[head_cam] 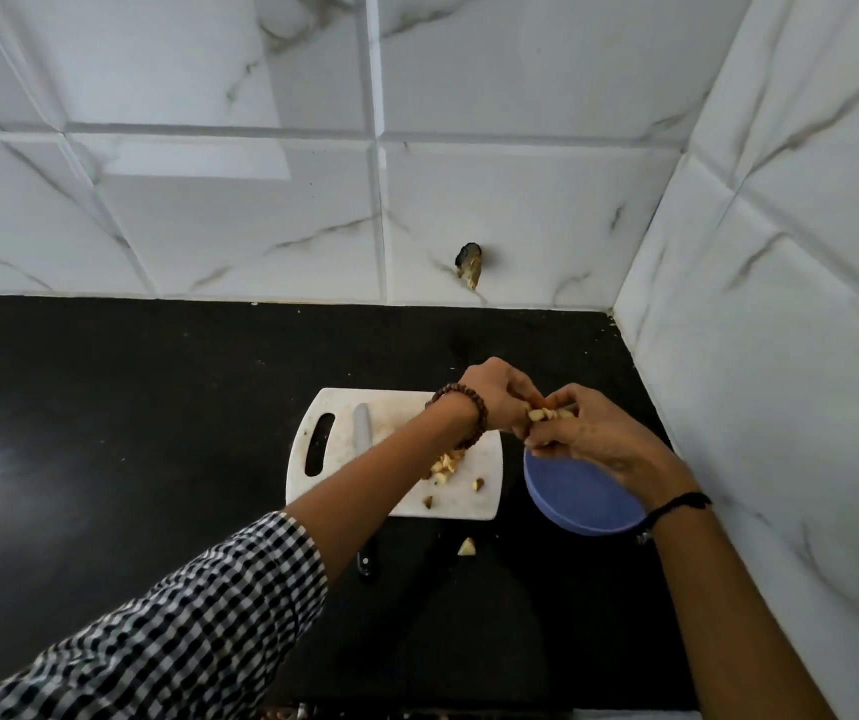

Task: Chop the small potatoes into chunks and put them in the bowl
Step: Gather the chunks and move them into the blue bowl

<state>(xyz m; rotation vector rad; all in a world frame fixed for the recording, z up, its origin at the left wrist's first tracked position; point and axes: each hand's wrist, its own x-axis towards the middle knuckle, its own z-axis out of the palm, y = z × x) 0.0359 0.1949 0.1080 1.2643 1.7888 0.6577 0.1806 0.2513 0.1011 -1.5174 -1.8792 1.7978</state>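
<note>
Tabletop [131, 433]: black and set into a tiled corner. It carries the board, the bowl and one loose piece.
Cutting board [396, 410]: white, and it lies just left of the bowl. Its right corner is close to the bowl's rim, but I cannot tell whether they touch.
Bowl [580, 498]: blue, at the right by the side wall. The part of the inside that shows is bare blue with no potato in it (your right wrist hides the far part).
Left hand [495, 394]: the fingers are curled inward against the right hand, closing the front of the scoop.
Right hand [588, 433]: cupped under the load and raised over the bowl's far-left rim.
Step in hand: this appears to be the transfer. Bring both hands further over the middle of the bowl, lower them close to it, then part them from the bottom so that nothing bounces out.
Knife [362, 431]: idle, with the blade flat on the board and the dark handle overhanging the near edge. Mind your sleeve.
Cupped chunks [546, 414]: pale pieces held between both hands.
Board chunks [445, 465]: a small heap with a few scattered pieces, still to be moved.
Stray chunk [466, 547]: on the tabletop in front of the board. Collect it.
</note>
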